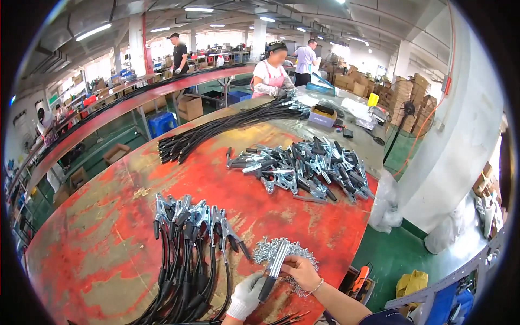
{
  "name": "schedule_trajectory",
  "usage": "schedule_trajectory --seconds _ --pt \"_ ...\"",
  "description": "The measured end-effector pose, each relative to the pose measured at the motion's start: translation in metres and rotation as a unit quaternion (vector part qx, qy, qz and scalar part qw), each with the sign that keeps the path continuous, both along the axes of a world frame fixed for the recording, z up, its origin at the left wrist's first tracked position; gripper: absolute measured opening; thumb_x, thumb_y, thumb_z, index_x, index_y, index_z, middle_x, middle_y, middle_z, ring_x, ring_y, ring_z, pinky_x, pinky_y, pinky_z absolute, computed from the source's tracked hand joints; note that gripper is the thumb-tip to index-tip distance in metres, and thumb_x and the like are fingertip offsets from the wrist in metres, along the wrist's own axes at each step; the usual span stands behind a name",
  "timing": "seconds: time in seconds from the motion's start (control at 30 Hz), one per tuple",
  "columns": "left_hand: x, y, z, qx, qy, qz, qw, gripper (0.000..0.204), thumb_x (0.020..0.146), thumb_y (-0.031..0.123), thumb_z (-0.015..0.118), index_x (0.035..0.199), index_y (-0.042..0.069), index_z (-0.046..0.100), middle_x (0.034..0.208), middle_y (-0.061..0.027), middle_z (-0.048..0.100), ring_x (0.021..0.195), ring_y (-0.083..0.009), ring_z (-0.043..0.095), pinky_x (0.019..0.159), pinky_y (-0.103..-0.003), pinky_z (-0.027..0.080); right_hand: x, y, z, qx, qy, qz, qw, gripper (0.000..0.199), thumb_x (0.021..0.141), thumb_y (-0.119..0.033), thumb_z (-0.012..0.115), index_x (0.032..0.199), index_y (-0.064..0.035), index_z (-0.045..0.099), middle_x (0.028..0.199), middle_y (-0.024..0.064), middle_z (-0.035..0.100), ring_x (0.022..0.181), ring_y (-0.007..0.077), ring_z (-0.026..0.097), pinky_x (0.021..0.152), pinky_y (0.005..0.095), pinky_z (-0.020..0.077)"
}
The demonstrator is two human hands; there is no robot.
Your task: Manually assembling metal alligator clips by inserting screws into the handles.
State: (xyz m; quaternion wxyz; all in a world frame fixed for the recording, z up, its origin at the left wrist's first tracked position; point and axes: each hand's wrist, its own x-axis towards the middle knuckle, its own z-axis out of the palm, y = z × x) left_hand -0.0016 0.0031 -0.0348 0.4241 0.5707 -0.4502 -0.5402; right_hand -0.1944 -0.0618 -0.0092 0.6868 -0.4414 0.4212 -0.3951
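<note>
Near the front of the table I hold a metal spring clamp [278, 259] with a black handle sleeve, its silver jaw end pointing up and away. My left hand [245, 297], in a white knit glove, is closed at the black handle end. My bare right hand [303, 272], a bracelet at its wrist, pinches the clamp's side. Beneath and behind the clamp lies a heap of small silver screws or nuts [271, 248]. To the left, a bundle of black cables [184, 276] has clamps [200, 216] at its far ends. Whether a cable enters the held clamp is hidden.
Loose clamps [309, 168] are piled farther back on the worn red table [97, 244]. More black cables [227, 127] lie beyond, before a co-worker [271, 73] in a pink apron. A small box [323, 116] stands back right; a white pillar [455, 119] rises at the right.
</note>
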Motion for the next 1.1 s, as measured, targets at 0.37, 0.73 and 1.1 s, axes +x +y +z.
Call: schedule_trajectory --seconds 0.37,0.73,1.1 --pt "-0.003 0.006 0.027 -0.037 -0.071 -0.047 0.996 0.033 0.098 0.020 0.056 0.123 -0.001 0.060 0.094 -0.0091 0.068 0.082 -0.0110 0.062 0.076 -0.027 0.051 0.007 0.008 -0.013 0.068 -0.086 -0.009 0.994 0.019 0.096 -0.003 0.055 0.110 0.0079 0.062 0.104 0.0147 0.069 0.096 0.0244 0.069 0.090 0.0359 0.0549" --pt "0.000 -0.004 0.018 -0.114 -0.044 -0.032 0.992 0.028 0.096 0.022 0.055 0.113 0.003 0.064 0.093 -0.0209 0.067 0.088 -0.0287 0.068 0.080 -0.037 0.051 0.007 0.003 -0.028 -0.113 0.115 0.040 0.986 0.017 0.089 -0.007 0.062 0.104 0.0006 0.067 0.097 0.0082 0.071 0.089 0.0165 0.065 0.080 0.0299 0.0510" --pt "0.002 0.001 0.046 0.013 -0.058 -0.099 0.993 0.029 0.093 0.022 0.057 0.113 0.003 0.064 0.090 -0.0196 0.067 0.084 -0.0302 0.066 0.077 -0.037 0.050 -0.013 0.020 -0.045 0.108 -0.102 0.014 0.989 0.022 0.090 -0.002 0.059 0.112 -0.0043 0.057 0.104 0.0021 0.061 0.093 0.0107 0.058 0.077 0.0264 0.0465"
